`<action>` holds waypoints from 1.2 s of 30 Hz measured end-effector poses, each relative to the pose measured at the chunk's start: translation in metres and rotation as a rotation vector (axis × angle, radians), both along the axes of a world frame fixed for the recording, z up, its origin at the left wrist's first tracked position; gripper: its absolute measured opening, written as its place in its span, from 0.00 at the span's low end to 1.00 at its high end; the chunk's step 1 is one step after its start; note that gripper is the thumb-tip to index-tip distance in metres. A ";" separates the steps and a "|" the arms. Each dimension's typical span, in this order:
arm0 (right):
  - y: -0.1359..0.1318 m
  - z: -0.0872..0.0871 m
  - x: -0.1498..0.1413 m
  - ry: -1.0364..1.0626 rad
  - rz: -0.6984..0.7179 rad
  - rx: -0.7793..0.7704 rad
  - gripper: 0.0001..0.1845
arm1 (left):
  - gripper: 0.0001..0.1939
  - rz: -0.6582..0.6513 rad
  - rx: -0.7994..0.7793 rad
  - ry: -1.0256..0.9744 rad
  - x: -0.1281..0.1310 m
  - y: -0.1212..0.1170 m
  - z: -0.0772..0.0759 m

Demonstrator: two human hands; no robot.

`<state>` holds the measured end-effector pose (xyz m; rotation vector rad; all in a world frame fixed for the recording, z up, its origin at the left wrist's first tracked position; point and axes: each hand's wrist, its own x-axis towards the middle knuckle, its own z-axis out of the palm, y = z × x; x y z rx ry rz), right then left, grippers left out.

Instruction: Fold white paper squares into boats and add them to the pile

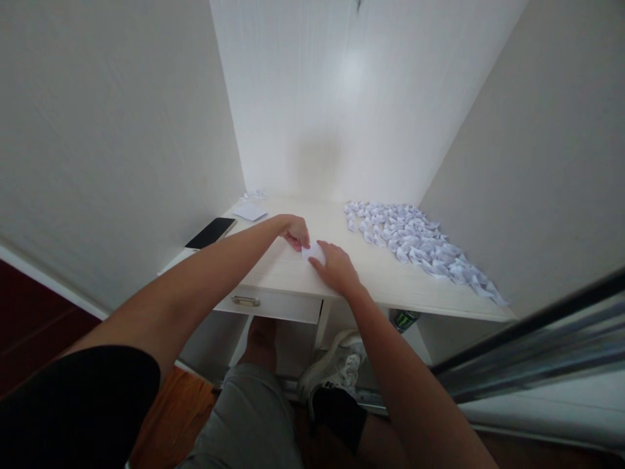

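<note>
A small white piece of paper (pixel 312 251) lies between my two hands above the middle of the white desk top (pixel 278 268). My left hand (pixel 295 231) is closed at the paper's left edge, its fingers bent down and pinching. On the other side, my right hand (pixel 336 266) grips the paper between thumb and fingers. Whether the paper is folded is too small to tell. Many folded white paper pieces (pixel 415 238) cover the right part of the desk in a dense pile.
A dark phone or tablet (pixel 211 233) lies at the desk's left edge. Behind it are a white paper stack (pixel 250 211) and small paper bits (pixel 254 195). Walls enclose the desk on three sides. Below are a drawer (pixel 273 305), a can (pixel 404 320) and a shoe (pixel 332 365).
</note>
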<state>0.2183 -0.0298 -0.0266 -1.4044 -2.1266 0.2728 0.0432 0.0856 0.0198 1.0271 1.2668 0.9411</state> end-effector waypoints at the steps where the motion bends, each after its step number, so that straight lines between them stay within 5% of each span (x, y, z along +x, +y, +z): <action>1: 0.003 -0.001 0.003 0.147 -0.047 -0.016 0.33 | 0.19 0.006 0.034 -0.037 0.003 -0.009 -0.002; 4: 0.015 -0.002 0.011 0.657 -0.119 -0.119 0.35 | 0.10 0.085 0.199 -0.158 0.018 -0.043 -0.016; 7: 0.022 -0.005 0.017 0.886 -0.039 -0.167 0.27 | 0.13 0.141 0.340 -0.254 0.036 -0.074 -0.036; 11: 0.020 -0.008 0.022 0.910 0.016 -0.148 0.18 | 0.21 0.058 0.425 -0.251 0.042 -0.098 -0.049; 16: 0.011 -0.006 0.024 0.884 0.055 -0.141 0.18 | 0.37 -0.095 0.492 -0.146 0.030 -0.107 -0.046; 22: 0.001 0.000 0.020 0.710 0.055 -0.047 0.19 | 0.28 -0.042 0.546 -0.077 0.028 -0.110 -0.046; 36: -0.003 -0.002 0.020 0.744 0.055 -0.036 0.07 | 0.21 -0.048 0.508 -0.098 0.027 -0.115 -0.041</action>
